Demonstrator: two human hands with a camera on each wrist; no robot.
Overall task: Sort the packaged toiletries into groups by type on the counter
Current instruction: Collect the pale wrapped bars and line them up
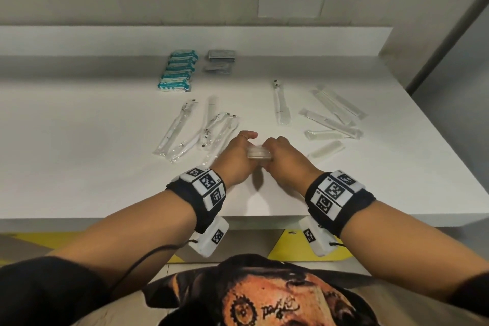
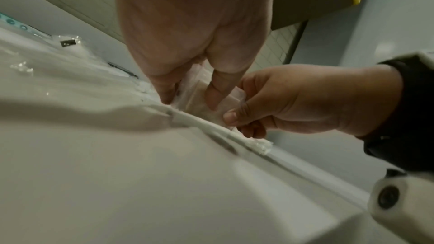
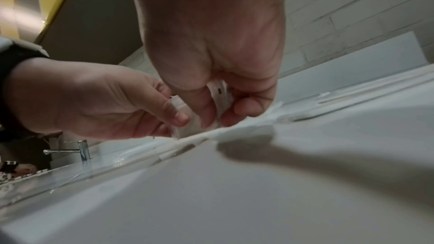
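Observation:
A small stack of clear flat packets [image 1: 258, 154] with pale round pads inside is held low over the white counter [image 1: 105, 167], between both hands. My left hand [image 1: 247, 149] pinches its left end and my right hand [image 1: 271, 151] grips its right end. In the left wrist view the left thumb and fingers [image 2: 187, 99] pinch the packets [image 2: 197, 88], with the right hand [image 2: 237, 123] holding the other end. The right wrist view shows the right hand [image 3: 223, 110] curled round the packets [image 3: 190, 123]. The far side of the stack is hidden by my fingers.
Teal packets [image 1: 178, 69] lie in a row at the back, grey sachets [image 1: 221, 61] beside them. Clear toothbrush packets [image 1: 195, 130] lie left of my hands, one more [image 1: 281, 103] to the right. Comb packets [image 1: 333, 114] lie scattered at right. A tap [image 3: 82, 150] stands far left.

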